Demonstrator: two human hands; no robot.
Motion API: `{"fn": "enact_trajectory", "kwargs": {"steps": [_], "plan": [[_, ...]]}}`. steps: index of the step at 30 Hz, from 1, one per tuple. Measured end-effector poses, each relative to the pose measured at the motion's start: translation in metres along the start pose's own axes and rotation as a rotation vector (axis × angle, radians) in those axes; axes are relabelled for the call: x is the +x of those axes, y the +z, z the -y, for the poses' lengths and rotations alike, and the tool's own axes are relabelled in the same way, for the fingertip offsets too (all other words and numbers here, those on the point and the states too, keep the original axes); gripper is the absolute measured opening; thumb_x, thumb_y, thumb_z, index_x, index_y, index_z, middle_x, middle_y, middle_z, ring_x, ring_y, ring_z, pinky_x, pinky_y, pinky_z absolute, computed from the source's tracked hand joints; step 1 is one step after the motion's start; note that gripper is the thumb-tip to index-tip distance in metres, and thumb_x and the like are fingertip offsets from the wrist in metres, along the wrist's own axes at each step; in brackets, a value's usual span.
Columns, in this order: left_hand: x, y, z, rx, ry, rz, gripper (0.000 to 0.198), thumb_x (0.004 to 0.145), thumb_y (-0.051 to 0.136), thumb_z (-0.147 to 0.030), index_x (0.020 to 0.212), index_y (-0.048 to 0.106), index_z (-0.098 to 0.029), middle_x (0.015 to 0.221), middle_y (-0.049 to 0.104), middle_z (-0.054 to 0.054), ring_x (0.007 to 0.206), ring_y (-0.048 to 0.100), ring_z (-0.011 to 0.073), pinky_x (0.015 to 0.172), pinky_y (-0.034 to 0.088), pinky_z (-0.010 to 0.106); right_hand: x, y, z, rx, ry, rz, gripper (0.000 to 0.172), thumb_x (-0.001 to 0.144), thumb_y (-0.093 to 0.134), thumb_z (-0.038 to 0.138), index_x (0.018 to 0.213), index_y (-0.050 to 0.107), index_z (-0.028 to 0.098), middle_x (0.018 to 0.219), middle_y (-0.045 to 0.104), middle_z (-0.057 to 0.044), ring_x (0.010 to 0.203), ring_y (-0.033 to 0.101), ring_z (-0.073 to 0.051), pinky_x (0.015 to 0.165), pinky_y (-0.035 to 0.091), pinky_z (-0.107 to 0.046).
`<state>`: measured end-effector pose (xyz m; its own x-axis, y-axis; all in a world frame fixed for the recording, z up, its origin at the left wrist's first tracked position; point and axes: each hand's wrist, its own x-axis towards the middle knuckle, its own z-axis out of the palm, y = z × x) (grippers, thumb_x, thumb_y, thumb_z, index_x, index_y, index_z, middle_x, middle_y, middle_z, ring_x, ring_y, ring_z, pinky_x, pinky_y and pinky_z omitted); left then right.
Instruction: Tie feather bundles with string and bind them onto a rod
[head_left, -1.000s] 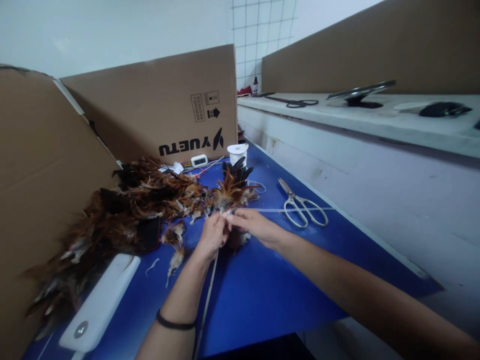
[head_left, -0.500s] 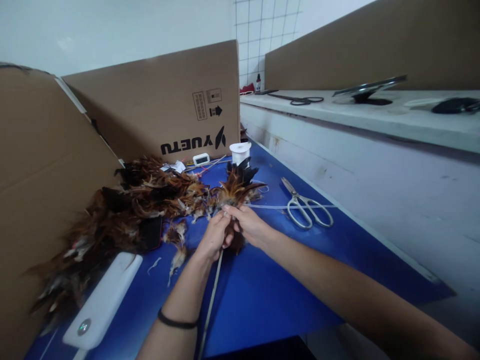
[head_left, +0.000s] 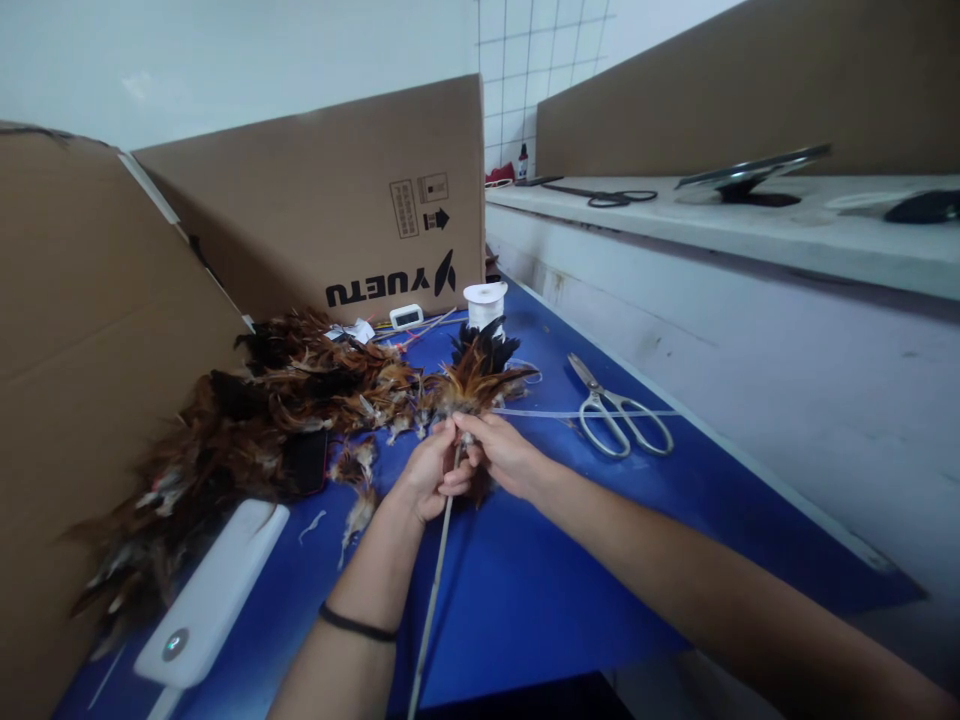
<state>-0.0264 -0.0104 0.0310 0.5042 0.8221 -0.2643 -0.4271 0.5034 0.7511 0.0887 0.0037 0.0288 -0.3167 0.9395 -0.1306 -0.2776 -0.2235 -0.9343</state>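
Observation:
A bunch of brown and black feathers [head_left: 484, 375] fans out from the end of a thin pale stick [head_left: 437, 590], which slants down toward me. My left hand [head_left: 435, 470] is closed around the stick just under the feathers. Thumb and fingers of my right hand [head_left: 499, 450] pinch the feather base from the other side, touching the left fingertips. A narrow whitish ribbon [head_left: 551, 412] runs from the right hand across to the right, passing by the scissors [head_left: 619, 410]. What lies exactly between the fingertips is partly hidden.
A big heap of loose feathers [head_left: 247, 415] covers the left side of the blue table [head_left: 540, 600]. Near it lie a white power bank [head_left: 214, 595] and a dark phone [head_left: 309, 462]. A white spool [head_left: 486, 305] stands behind my hands, before a cardboard box [head_left: 315, 200].
My left hand has turned slightly, so more of the stick and its fingers show at the feather base. The stick's lower end has swung a little right. Both hands keep their grip.

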Motion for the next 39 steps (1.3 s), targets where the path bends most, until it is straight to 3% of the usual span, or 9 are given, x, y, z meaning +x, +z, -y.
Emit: {"fn": "enact_trajectory", "kwargs": {"steps": [5, 10, 14, 17, 21, 25, 30, 39], "plan": [[-0.002, -0.001, -0.002, -0.105, -0.045, 0.094, 0.025, 0.086, 0.04, -0.035, 0.073, 0.045, -0.014, 0.056, 0.044, -0.003, 0.028, 0.024, -0.001, 0.026, 0.013, 0.009, -0.002, -0.003, 0.001, 0.048, 0.032, 0.087, 0.034, 0.071, 0.06, 0.044, 0.082, 0.065, 0.012, 0.05, 0.056, 0.001, 0.061, 0.058, -0.014, 0.064, 0.045, -0.026], [-0.003, -0.003, -0.002, -0.092, -0.03, 0.091, 0.019, 0.086, 0.043, -0.032, 0.077, 0.047, -0.015, 0.057, 0.042, -0.004, 0.03, 0.024, -0.0008, 0.026, 0.015, 0.009, -0.003, -0.003, 0.002, 0.07, 0.024, 0.123, 0.032, 0.07, 0.062, 0.043, 0.078, 0.066, 0.012, 0.072, 0.066, -0.006, 0.074, 0.061, -0.016, 0.075, 0.046, -0.029], [-0.001, -0.006, 0.0, -0.115, -0.062, 0.134, 0.022, 0.086, 0.041, -0.031, 0.08, 0.05, -0.013, 0.061, 0.046, -0.001, 0.031, 0.028, -0.0003, 0.027, 0.016, 0.009, -0.003, -0.004, 0.004, 0.08, 0.045, 0.112, 0.027, 0.066, 0.065, 0.041, 0.064, 0.063, 0.014, 0.07, 0.065, -0.005, 0.07, 0.06, -0.015, 0.071, 0.046, -0.027], [0.0, -0.008, 0.0, -0.164, -0.07, 0.17, 0.024, 0.087, 0.039, -0.03, 0.081, 0.052, -0.011, 0.069, 0.051, 0.004, 0.034, 0.032, -0.0003, 0.027, 0.017, 0.009, -0.002, -0.005, 0.003, 0.069, 0.071, 0.094, 0.025, 0.066, 0.066, 0.04, 0.067, 0.065, 0.015, 0.062, 0.063, -0.003, 0.063, 0.058, -0.013, 0.063, 0.046, -0.024], [-0.003, -0.008, -0.001, -0.201, -0.09, 0.227, 0.03, 0.089, 0.033, -0.03, 0.08, 0.054, -0.009, 0.069, 0.049, 0.004, 0.033, 0.026, -0.0019, 0.027, 0.017, 0.008, -0.002, -0.007, 0.002, 0.155, 0.069, 0.129, 0.024, 0.067, 0.066, 0.038, 0.06, 0.061, 0.015, 0.06, 0.063, -0.001, 0.057, 0.056, -0.01, 0.065, 0.046, -0.025], [-0.006, -0.007, -0.005, -0.196, -0.128, 0.268, 0.034, 0.089, 0.031, -0.034, 0.081, 0.054, -0.01, 0.065, 0.045, 0.001, 0.033, 0.024, -0.0019, 0.026, 0.017, 0.008, -0.003, -0.007, 0.002, 0.257, 0.058, 0.221, 0.03, 0.069, 0.066, 0.034, 0.05, 0.054, 0.014, 0.068, 0.065, -0.003, 0.065, 0.058, -0.012, 0.073, 0.045, -0.027], [-0.007, -0.008, -0.006, -0.196, -0.139, 0.283, 0.036, 0.088, 0.032, -0.037, 0.085, 0.054, -0.01, 0.065, 0.045, 0.002, 0.033, 0.025, -0.0012, 0.026, 0.015, 0.009, -0.002, -0.009, 0.003, 0.261, 0.087, 0.246, 0.03, 0.07, 0.065, 0.033, 0.051, 0.052, 0.014, 0.056, 0.061, -0.001, 0.061, 0.058, -0.012, 0.072, 0.045, -0.028], [-0.006, -0.006, -0.004, -0.168, -0.102, 0.234, 0.023, 0.085, 0.043, -0.034, 0.08, 0.05, -0.013, 0.058, 0.033, -0.005, 0.033, 0.021, -0.0005, 0.027, 0.014, 0.01, -0.002, -0.011, 0.004, 0.266, 0.091, 0.276, 0.027, 0.069, 0.065, 0.031, 0.053, 0.051, 0.015, 0.075, 0.064, -0.004, 0.082, 0.058, -0.015, 0.084, 0.042, -0.03]]}}
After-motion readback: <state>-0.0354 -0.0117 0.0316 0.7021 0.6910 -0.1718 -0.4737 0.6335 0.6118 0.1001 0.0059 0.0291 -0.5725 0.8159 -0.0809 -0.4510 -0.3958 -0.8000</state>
